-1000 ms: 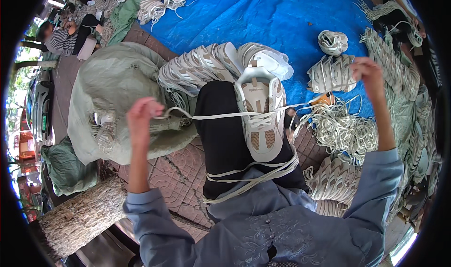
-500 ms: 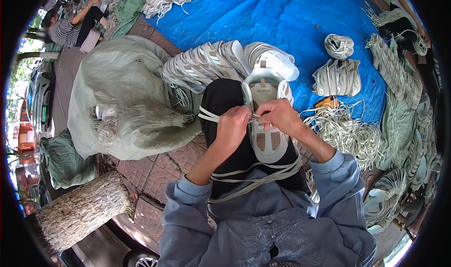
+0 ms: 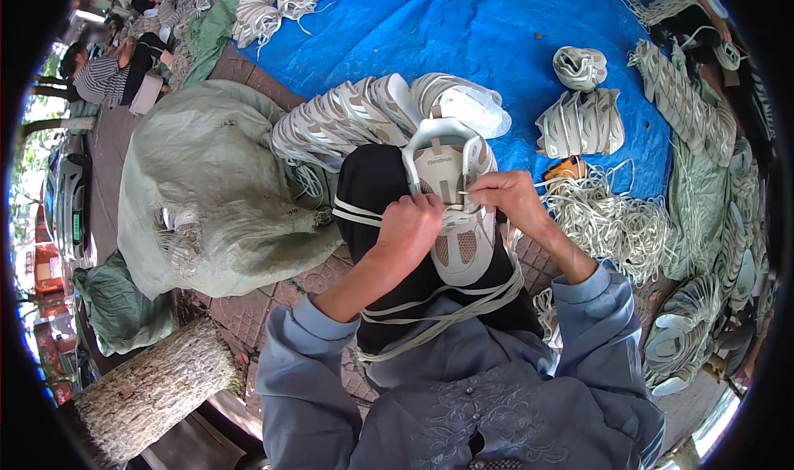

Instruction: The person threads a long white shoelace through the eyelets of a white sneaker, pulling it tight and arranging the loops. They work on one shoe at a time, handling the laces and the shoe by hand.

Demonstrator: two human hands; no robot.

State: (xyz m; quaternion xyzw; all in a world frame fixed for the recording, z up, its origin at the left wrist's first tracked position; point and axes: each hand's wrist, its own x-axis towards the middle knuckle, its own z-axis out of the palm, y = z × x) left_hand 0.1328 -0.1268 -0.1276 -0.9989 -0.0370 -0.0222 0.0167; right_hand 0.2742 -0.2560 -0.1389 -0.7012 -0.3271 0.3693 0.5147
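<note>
Shoe: the pale shoe [image 3: 440, 172] lay upon the right thigh [image 3: 499, 273], its toe toward the person's body.
Left hand: the left hand [image 3: 411, 228] was at the shoe's left edge, knuckles upward, forearm slanting inward; its fingers were curled closed, but what they held was hidden.
Right hand: the right hand [image 3: 514, 199] bent over the shoe's right edge, thumb and forefinger pinched on a lace tip [image 3: 463, 193].
Blue tarp: by the near right corner of the tarp [image 3: 496, 23] lay a lace heap [image 3: 612, 226].

This is an outdoor work spot on a tiled pavement [image 3: 250, 314]. A tree trunk [image 3: 153, 387] and a car [image 3: 73, 201] stand nearby; shoe uppers [image 3: 581, 127] lie stacked on a tarp [image 3: 430, 31].
</note>
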